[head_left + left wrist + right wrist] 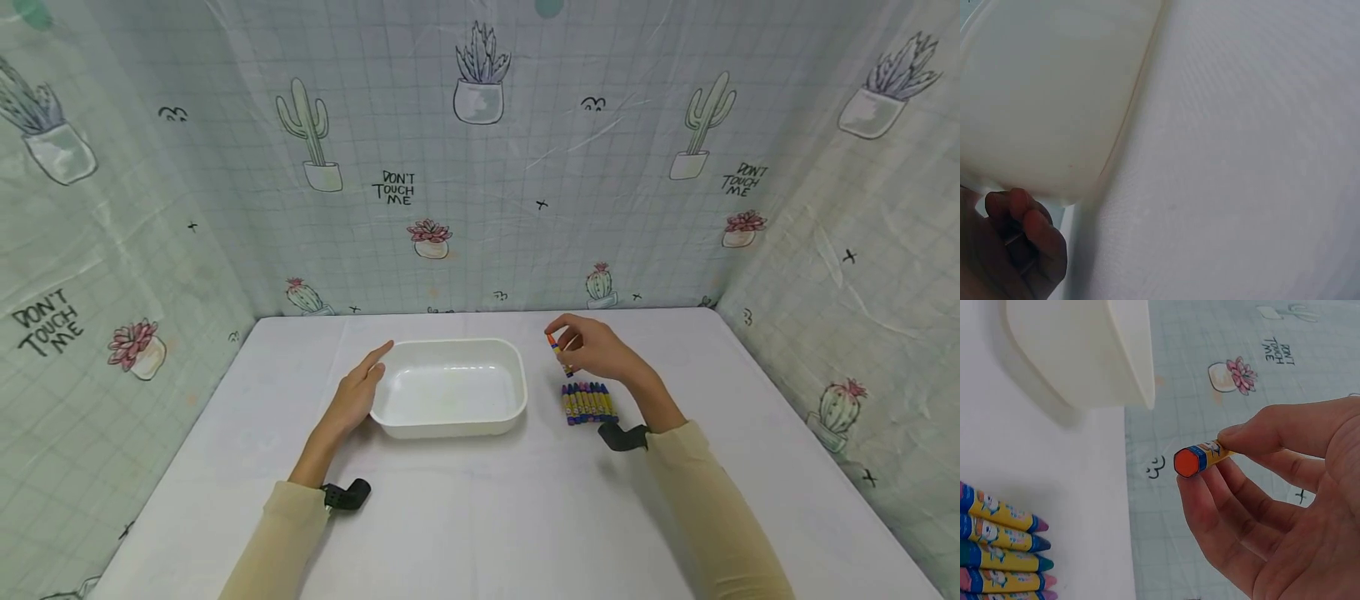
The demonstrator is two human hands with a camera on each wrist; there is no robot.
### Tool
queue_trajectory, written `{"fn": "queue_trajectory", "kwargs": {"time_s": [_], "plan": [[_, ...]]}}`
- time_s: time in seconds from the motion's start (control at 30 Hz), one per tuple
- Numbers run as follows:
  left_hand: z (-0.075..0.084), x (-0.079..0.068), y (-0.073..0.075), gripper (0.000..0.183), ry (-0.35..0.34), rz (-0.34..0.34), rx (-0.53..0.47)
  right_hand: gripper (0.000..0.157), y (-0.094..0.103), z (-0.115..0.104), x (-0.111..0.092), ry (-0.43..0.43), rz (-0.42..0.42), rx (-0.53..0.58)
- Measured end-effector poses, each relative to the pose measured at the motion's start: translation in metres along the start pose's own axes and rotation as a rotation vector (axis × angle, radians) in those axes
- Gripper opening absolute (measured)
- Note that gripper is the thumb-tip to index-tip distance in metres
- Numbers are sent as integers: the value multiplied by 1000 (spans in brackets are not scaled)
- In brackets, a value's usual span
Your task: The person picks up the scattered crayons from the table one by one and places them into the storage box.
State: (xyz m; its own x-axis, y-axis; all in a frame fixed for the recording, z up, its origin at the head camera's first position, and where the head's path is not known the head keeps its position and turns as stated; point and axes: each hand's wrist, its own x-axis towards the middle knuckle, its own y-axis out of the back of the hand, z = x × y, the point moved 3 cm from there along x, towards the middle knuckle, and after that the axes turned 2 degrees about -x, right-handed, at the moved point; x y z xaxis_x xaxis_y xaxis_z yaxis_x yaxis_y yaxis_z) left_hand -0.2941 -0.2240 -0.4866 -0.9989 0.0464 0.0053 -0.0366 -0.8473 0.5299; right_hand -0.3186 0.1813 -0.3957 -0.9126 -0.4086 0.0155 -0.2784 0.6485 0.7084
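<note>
A printed cloth backdrop with potted cacti and succulents surrounds a white-covered counter. On the counter, left of centre, sits a rectangular white dish with rounded corners and a raised rim. It looks like stiff, smooth plastic or glazed ware, probably light enough to steady by one end; the rim offers the surest hold, since the glossy walls could slip.

The hands are well apart. The left hand holds the dish's left end, its fingers curled against the outside of the wall. The right hand is raised beyond the dish's right end, thumb and fingers clamped on a single crayon.

A close row of wrapped wax crayons lies side by side on the counter, right of the dish and just nearer the person than the right hand, tips pointing away; purple, blue, teal and pink tips show in the right wrist view.

Smallest is the held orange crayon, lifted above the counter, its flat end turned toward the wrist camera. It should be light and stiff but brittle, a little slick on its paper sleeve, so a gentle pinch at mid-barrel suits it best.
</note>
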Motion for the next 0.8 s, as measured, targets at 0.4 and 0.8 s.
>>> {"fn": "queue_trajectory", "kwargs": {"time_s": [0.4, 0.8], "plan": [[2, 0, 0, 51, -8, 23, 91, 41, -7, -25, 12, 35, -38, -23], [-2, 3, 1, 51, -17, 5, 57, 41, -18, -43, 23, 72, -82, -37]]}}
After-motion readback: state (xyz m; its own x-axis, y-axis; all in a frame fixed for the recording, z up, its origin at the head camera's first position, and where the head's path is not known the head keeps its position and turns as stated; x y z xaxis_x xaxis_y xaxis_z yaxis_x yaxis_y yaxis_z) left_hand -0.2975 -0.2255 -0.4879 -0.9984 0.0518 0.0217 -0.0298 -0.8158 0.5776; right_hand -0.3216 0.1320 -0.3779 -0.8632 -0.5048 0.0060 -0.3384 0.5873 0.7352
